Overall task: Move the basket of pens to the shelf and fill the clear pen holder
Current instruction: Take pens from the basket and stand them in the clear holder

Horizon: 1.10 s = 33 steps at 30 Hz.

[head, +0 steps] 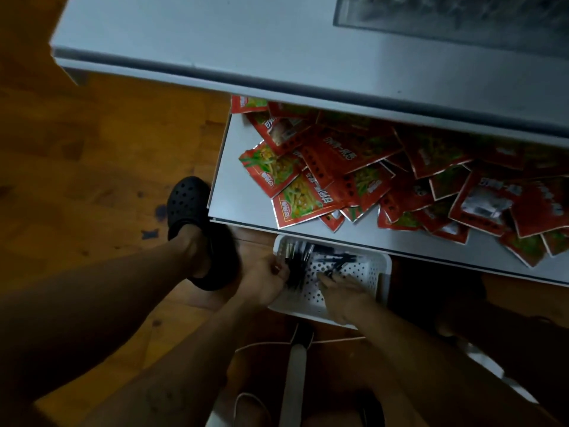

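A white perforated basket [374,274] sits low on the floor, just under the front edge of a grey shelf [246,208]. Several black pens [334,260] lie inside it. My left hand [266,280] is at the basket's left side and grips a bundle of black pens. My right hand [341,291] reaches into the basket from the near side, its fingers pinching a black pen on the basket's floor. The clear pen holder is not in sight.
Several red snack packets [369,177] are heaped on the grey shelf. A grey tabletop [277,50] overhangs above it. My foot in a black clog [191,217] stands on the wooden floor [92,164] left of the basket. A white cable [261,345] lies near.
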Available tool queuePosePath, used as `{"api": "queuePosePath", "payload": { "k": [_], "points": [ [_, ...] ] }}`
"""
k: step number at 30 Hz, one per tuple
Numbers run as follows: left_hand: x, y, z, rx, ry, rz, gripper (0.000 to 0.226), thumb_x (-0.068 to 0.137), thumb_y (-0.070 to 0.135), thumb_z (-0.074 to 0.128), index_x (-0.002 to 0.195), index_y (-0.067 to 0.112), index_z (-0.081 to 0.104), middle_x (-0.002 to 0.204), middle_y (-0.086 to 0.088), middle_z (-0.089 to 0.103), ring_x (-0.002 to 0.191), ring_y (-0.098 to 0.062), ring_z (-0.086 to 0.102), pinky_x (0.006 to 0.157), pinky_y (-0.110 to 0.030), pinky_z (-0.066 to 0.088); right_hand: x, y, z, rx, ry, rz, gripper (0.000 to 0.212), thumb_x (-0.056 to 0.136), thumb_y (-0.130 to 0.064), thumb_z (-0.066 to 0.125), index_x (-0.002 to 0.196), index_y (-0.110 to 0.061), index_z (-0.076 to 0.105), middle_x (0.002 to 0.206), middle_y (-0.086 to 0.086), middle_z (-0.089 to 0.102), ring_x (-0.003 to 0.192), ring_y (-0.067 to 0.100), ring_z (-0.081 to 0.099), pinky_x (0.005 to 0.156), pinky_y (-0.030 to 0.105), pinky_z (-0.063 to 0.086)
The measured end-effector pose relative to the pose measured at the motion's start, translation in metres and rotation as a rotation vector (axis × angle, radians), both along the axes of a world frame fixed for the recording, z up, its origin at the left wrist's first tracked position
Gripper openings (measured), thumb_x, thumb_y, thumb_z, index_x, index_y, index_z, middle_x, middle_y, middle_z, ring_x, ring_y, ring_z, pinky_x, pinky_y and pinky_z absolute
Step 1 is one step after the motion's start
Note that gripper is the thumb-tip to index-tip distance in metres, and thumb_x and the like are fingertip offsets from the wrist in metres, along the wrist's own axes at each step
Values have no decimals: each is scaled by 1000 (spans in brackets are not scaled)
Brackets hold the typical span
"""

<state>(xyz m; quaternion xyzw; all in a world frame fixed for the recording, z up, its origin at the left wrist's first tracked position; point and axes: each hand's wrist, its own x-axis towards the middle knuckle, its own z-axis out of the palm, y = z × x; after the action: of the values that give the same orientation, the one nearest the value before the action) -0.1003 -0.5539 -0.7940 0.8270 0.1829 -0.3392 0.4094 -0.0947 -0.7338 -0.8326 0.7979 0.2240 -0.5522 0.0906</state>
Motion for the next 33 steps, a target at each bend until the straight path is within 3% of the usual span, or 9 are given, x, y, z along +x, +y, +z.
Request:
{"api": "queuePosePath", "payload": {
  "k": [5, 8, 12, 17, 21, 25, 29, 33],
  "points": [
    [-6, 1, -3, -13, 41, 40, 5, 95, 16, 54, 92, 14, 57, 82, -6, 62, 72, -14, 57, 53, -12, 39, 3, 9, 12, -28, 67, -70, 74, 98, -1, 38, 154, -17, -6, 161, 4, -14, 149, 30, -5, 119, 39, 4],
    [-7, -3, -6, -33, 70, 47, 10, 93, 17, 56, 82, 20, 55, 79, -5, 62, 71, -17, 58, 62, -24, 44, 10, 12, 10, -26, 73, -23, 61, 98, -4, 41, 154, -8, 15, 162, 8, -11, 148, 32, -5, 120, 41, 3],
    [-7, -1, -4, 2, 77, 28, 8, 92, 17, 55, 85, 18, 57, 77, -1, 61, 74, -15, 58, 61, -20, 40, 12, 14, 7, -8, 65, -26, 50, 100, -14, 40, 149, -8, 30, 161, 9, -2, 147, 32, -1, 121, 43, 3],
    [-4, 3, -1, -22, 70, 84, 5, 96, 20, 54, 94, 17, 58, 86, -4, 64, 77, -17, 61, 62, -22, 45, -2, 8, 7, -75, 52, -65, 59, 94, -3, 45, 150, -8, 25, 159, 8, 3, 145, 32, 5, 118, 42, 8],
    [-5, 6, 2, -34, 65, 127, 5, 95, 20, 55, 93, 16, 58, 89, -9, 66, 78, -20, 62, 71, -28, 50, -7, 6, -4, -69, 41, -204, 86, 89, 2, 44, 153, -14, -11, 161, 8, -9, 148, 34, -1, 119, 41, 9],
    [-5, 5, 7, -39, 44, 97, 8, 94, 18, 53, 88, 18, 58, 85, -6, 65, 77, -16, 60, 67, -22, 45, -8, 0, -4, -128, 60, -285, 97, 86, 5, 44, 149, -19, -25, 161, 9, -13, 148, 34, 2, 118, 44, 14],
    [-7, 7, 4, -40, 65, 109, 7, 95, 20, 52, 89, 19, 56, 88, -7, 65, 80, -17, 60, 70, -23, 44, -8, 2, -7, -195, 119, -355, 104, 83, 8, 46, 146, -25, -30, 161, 9, -13, 147, 37, 0, 115, 46, 22],
    [-7, 9, -5, -33, 112, 107, 6, 95, 22, 54, 92, 17, 56, 91, -8, 65, 83, -19, 60, 69, -25, 45, -6, -1, -16, -159, 105, -320, 90, 88, 1, 42, 152, -23, -17, 162, 5, -11, 148, 35, -1, 119, 46, 15]
  ]
}}
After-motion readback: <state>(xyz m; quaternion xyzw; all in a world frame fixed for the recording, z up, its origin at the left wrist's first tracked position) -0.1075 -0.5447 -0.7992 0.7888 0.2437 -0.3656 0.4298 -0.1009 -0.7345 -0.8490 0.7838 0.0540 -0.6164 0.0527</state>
